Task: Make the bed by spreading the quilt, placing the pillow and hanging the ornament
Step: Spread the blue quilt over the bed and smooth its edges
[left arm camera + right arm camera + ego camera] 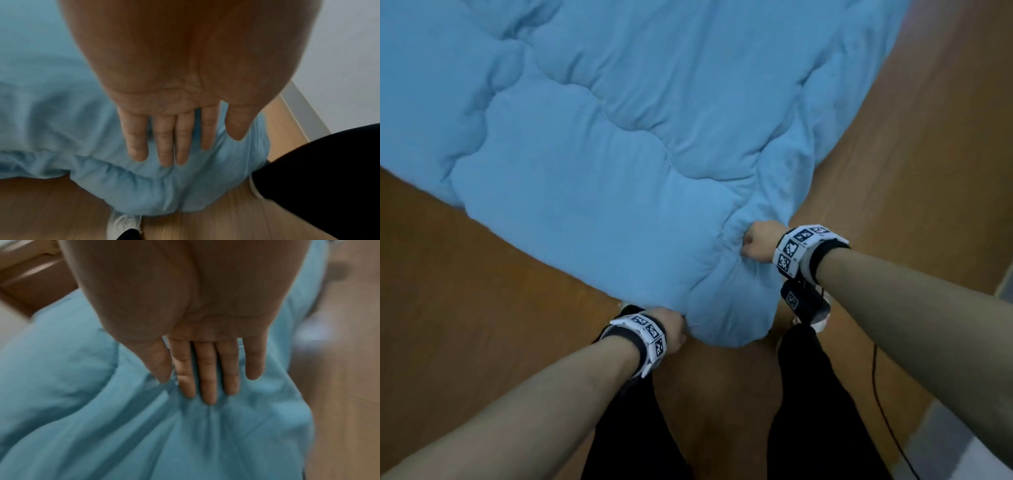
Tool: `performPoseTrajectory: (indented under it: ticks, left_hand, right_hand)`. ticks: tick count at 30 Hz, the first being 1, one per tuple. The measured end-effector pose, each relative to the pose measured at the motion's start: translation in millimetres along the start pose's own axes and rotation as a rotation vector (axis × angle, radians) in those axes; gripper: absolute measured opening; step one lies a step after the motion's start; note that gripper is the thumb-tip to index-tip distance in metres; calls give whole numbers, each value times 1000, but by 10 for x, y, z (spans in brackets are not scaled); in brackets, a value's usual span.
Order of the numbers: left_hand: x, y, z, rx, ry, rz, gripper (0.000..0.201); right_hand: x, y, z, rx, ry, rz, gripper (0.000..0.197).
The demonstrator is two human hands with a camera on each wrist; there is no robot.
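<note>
From the head view, the blue quilt point(599, 137) lies over a wooden floor point(465, 308), running long from its near corner toward the far left; the left hand point(673, 330) and right hand point(758, 241) grip that corner, above dark trouser legs point(818, 411).

In the left wrist view, the fingers point(164, 142) are pinched with the thumb on the quilt's hem, a white shoe point(123, 225) below. In the right wrist view, the fingers point(207, 378) lie together, bunching the cloth.

quilt point(599, 137): light blue, padded, stitched into puffy panels
state: spread mostly flat, with creases and folds gathered at the near corner
pose: lies at a slant across the head view, near corner hanging lowest
where: stretches away from the person over a wooden surface, near corner bunched above the floor between the person's legs
</note>
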State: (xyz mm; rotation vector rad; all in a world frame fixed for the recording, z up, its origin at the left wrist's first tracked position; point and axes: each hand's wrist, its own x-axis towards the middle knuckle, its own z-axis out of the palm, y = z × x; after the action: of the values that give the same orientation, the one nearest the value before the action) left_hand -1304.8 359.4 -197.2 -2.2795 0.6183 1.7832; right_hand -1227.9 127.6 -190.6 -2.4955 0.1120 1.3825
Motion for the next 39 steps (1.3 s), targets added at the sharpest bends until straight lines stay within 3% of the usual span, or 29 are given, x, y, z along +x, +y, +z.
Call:
performPoseTrajectory:
  ticks: [5, 7, 12, 15, 17, 20, 23, 25, 28, 30, 32, 35, 37, 39]
  left_hand:
    - [35, 797, -216, -272, 120, -11, 33]
    - [145, 991, -202, -402, 190, -41, 41]
    - [511, 969, -148, -614, 293, -277, 59]
    - [714, 1033, -72, -631, 234, -383, 71]
    - [834, 1105, -54, -585, 199, -424, 68]
    - [954, 1381, -167, -658, 178, -325, 49]
    - [1106, 1541, -415, -856, 317, -238, 57]
    - [1224, 1446, -553, -866, 411, -352, 61]
    - [1434, 1448, -693, -804, 307, -572, 58]
    - [1505, 1719, -916, -773, 199, -627, 62]
    - [1551, 2117, -1289, -743, 169, -471, 53]
    - [1672, 2557, -2116, -761, 373, -262, 54]
    - [1748, 2583, -2673, -811, 540, -274, 60]
    - [1828, 2435, -3002, -805, 566, -420, 58]
  right_hand:
    - [-43, 79, -146, -176, 5, -271, 23]
    - [-48, 164, -218, -212, 46, -316, 25]
    - [316, 486, -439, -427, 88, -228, 35]
    - [650, 728, -527, -503, 60, -82, 52]
    - [710, 876, -546, -449, 67, -89, 54]
    - [555, 1068, -518, -482, -53, -220, 41]
    - [644, 1199, -788, -438, -52, -337, 42]
    - [941, 1342, -1164, -442, 47, -286, 46]
    - [1416, 1763, -1688, -523, 136, -159, 48]
    - [1540, 2020, -1827, -568, 162, -172, 53]
    - [1438, 2255, -1810, -614, 66, -282, 57]
    - [1377, 2570, -2030, -504, -131, -412, 56]
    - [1629, 2749, -2498, -402, 22, -385, 54]
    - [1950, 3022, -3100, -391, 182, -219, 56]
